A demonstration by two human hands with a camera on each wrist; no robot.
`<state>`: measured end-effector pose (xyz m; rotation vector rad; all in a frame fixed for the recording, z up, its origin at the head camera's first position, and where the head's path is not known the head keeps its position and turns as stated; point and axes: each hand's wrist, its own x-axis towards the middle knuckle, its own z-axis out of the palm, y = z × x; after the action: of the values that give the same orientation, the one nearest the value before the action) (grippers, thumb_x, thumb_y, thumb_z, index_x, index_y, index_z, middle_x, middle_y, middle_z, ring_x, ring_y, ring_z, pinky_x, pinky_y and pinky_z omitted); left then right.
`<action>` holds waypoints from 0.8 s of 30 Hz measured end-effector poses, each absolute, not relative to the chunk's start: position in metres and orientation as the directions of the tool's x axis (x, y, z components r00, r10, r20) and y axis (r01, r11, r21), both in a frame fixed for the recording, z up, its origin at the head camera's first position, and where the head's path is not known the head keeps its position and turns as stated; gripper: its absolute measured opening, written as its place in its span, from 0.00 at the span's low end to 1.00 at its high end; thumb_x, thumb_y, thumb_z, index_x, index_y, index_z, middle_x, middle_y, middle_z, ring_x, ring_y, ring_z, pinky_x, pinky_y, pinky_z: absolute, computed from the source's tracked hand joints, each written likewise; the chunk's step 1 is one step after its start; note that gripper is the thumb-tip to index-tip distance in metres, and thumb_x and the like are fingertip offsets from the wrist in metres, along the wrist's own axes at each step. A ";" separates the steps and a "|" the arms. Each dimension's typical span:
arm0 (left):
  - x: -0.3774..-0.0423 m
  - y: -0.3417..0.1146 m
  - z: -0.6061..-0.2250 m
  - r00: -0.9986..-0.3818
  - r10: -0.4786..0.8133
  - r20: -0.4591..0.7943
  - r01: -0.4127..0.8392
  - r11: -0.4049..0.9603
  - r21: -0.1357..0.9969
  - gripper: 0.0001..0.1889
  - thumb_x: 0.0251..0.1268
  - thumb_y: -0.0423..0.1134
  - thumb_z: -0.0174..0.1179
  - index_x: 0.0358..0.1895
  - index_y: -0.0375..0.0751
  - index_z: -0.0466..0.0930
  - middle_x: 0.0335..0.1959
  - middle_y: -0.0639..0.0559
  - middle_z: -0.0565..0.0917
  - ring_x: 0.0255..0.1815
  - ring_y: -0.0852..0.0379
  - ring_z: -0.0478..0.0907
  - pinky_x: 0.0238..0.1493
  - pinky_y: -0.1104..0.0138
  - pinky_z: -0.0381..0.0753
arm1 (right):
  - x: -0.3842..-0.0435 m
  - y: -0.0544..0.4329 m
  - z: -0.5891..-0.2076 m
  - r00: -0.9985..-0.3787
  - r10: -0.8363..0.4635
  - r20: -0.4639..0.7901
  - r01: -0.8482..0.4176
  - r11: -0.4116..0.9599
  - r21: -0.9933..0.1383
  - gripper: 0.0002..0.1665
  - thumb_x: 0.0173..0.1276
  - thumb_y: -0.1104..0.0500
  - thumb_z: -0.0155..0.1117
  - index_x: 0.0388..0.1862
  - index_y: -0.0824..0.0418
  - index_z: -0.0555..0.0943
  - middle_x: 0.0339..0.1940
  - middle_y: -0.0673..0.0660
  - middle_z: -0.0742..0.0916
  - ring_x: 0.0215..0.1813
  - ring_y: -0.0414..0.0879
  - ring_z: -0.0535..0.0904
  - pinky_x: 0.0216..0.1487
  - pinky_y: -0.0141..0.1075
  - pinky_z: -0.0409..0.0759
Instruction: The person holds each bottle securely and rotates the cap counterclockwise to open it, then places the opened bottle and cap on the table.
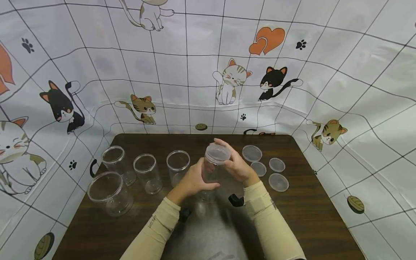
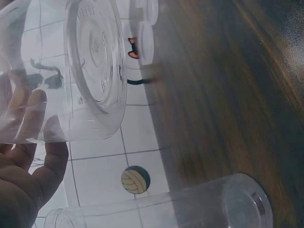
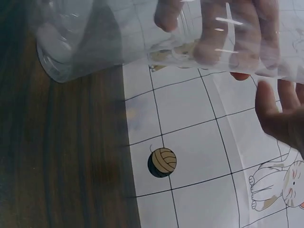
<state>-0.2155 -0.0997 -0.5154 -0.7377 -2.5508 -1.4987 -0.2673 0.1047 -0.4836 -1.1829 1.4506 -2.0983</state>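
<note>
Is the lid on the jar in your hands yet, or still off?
On. A clear lid caps the held jar; right hand cups its rim, left hand grips the body.

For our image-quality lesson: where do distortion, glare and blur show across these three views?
Head view: the grid backdrop bows, fisheye-style. Right wrist: white glare streaks on the held jar, close and soft. Left wrist: the table looks smeared, and the jar's base sits very close.

Five clear jars (image 1: 178, 164), five lids (image 1: 251, 153), two hands (image 1: 193, 180)
</note>
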 end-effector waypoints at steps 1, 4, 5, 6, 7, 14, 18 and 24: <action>-0.216 -0.099 -0.515 -0.881 0.351 0.317 0.448 0.401 0.799 0.39 0.46 0.46 0.82 0.59 0.39 0.69 0.47 0.52 0.83 0.48 0.56 0.81 0.50 0.59 0.82 | -0.266 0.105 -0.484 -0.624 -0.641 0.447 -0.174 -0.444 -0.879 0.61 0.65 0.39 0.72 0.79 0.70 0.49 0.70 0.54 0.72 0.68 0.45 0.70 0.68 0.36 0.69; -0.216 -0.099 -0.515 -0.891 0.323 0.319 0.434 0.397 0.809 0.39 0.45 0.46 0.82 0.59 0.39 0.69 0.46 0.52 0.83 0.47 0.56 0.82 0.50 0.60 0.82 | -0.260 0.108 -0.486 -0.704 -0.561 0.435 -0.167 -0.464 -0.870 0.55 0.65 0.41 0.73 0.74 0.67 0.53 0.68 0.55 0.70 0.67 0.45 0.70 0.65 0.34 0.70; -0.217 -0.099 -0.514 -0.896 0.313 0.315 0.425 0.396 0.814 0.39 0.45 0.45 0.82 0.59 0.39 0.69 0.46 0.52 0.83 0.47 0.56 0.82 0.50 0.60 0.82 | -0.259 0.109 -0.487 -0.725 -0.540 0.427 -0.170 -0.461 -0.871 0.53 0.65 0.41 0.73 0.72 0.66 0.55 0.68 0.55 0.70 0.66 0.44 0.70 0.63 0.33 0.70; -0.216 -0.100 -0.514 -0.900 0.305 0.312 0.417 0.393 0.819 0.39 0.45 0.44 0.82 0.59 0.39 0.69 0.47 0.52 0.83 0.47 0.56 0.82 0.50 0.59 0.82 | -0.258 0.111 -0.487 -0.741 -0.525 0.419 -0.175 -0.451 -0.875 0.51 0.64 0.41 0.74 0.71 0.65 0.56 0.68 0.55 0.70 0.66 0.44 0.69 0.62 0.32 0.70; -0.216 -0.100 -0.514 -0.904 0.299 0.305 0.408 0.394 0.824 0.39 0.45 0.44 0.82 0.59 0.39 0.69 0.47 0.52 0.83 0.48 0.56 0.82 0.50 0.60 0.82 | -0.257 0.112 -0.488 -0.751 -0.515 0.413 -0.182 -0.439 -0.880 0.50 0.64 0.41 0.74 0.70 0.64 0.57 0.67 0.55 0.70 0.66 0.44 0.69 0.61 0.32 0.70; -0.216 -0.102 -0.514 -0.915 0.284 0.288 0.387 0.406 0.828 0.39 0.45 0.45 0.82 0.59 0.39 0.69 0.48 0.53 0.82 0.49 0.56 0.81 0.51 0.59 0.81 | -0.254 0.115 -0.488 -0.735 -0.549 0.398 -0.221 -0.360 -0.906 0.48 0.69 0.42 0.70 0.73 0.66 0.59 0.67 0.55 0.73 0.72 0.46 0.66 0.69 0.36 0.67; -0.215 -0.100 -0.514 -0.909 0.293 0.296 0.400 0.421 0.814 0.39 0.45 0.46 0.82 0.58 0.40 0.70 0.47 0.53 0.82 0.48 0.56 0.82 0.51 0.59 0.82 | -0.254 0.114 -0.484 -0.716 -0.584 0.383 -0.218 -0.334 -0.917 0.53 0.67 0.41 0.71 0.76 0.68 0.56 0.67 0.55 0.75 0.70 0.46 0.69 0.68 0.37 0.70; -0.215 -0.098 -0.516 -0.887 0.346 0.305 0.439 0.434 0.787 0.38 0.46 0.48 0.81 0.57 0.40 0.70 0.47 0.50 0.82 0.49 0.55 0.81 0.52 0.58 0.81 | -0.258 0.109 -0.480 -0.686 -0.643 0.342 -0.224 -0.261 -0.939 0.59 0.62 0.36 0.73 0.78 0.68 0.57 0.65 0.56 0.77 0.64 0.48 0.75 0.63 0.39 0.75</action>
<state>-0.2145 -0.0980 -0.5156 -0.7084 -2.5763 -1.4592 -0.2580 0.1090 -0.4802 -1.0562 1.6944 -2.0235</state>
